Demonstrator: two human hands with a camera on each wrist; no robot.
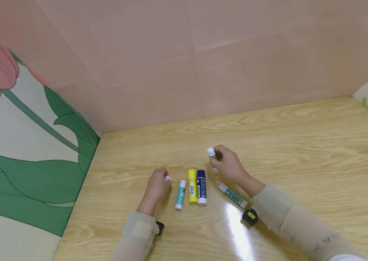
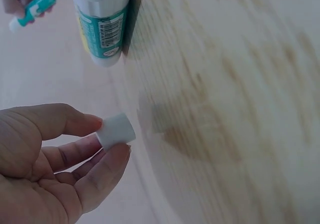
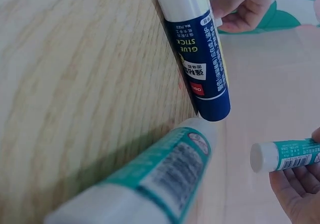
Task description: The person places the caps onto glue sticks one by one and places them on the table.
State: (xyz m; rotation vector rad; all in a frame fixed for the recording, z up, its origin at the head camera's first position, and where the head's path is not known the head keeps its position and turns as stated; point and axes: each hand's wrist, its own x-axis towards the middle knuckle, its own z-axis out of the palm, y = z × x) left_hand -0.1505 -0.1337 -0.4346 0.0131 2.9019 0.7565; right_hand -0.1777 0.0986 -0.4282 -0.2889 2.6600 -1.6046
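My left hand [image 1: 158, 185] pinches a small white cap [image 2: 116, 129] between thumb and fingertips, just left of a teal glue stick [image 1: 180, 195] that lies on the table. My right hand [image 1: 229, 162] grips another teal glue stick [image 3: 292, 154] with white ends, above the table beyond the others. Side by side between the hands lie a yellow glue stick [image 1: 192, 186] and a navy one [image 1: 201, 188] with a white end. Under my right forearm a further teal glue stick [image 1: 232, 195] rests at a slant.
The wood-grain table [image 1: 301, 152] meets a pinkish sheet [image 1: 203, 72] at its back edge. On the left stands a panel with painted green leaves [image 1: 40, 177]. Black devices [image 1: 250, 216] are worn at both wrists, and light glares off the table near the right one.
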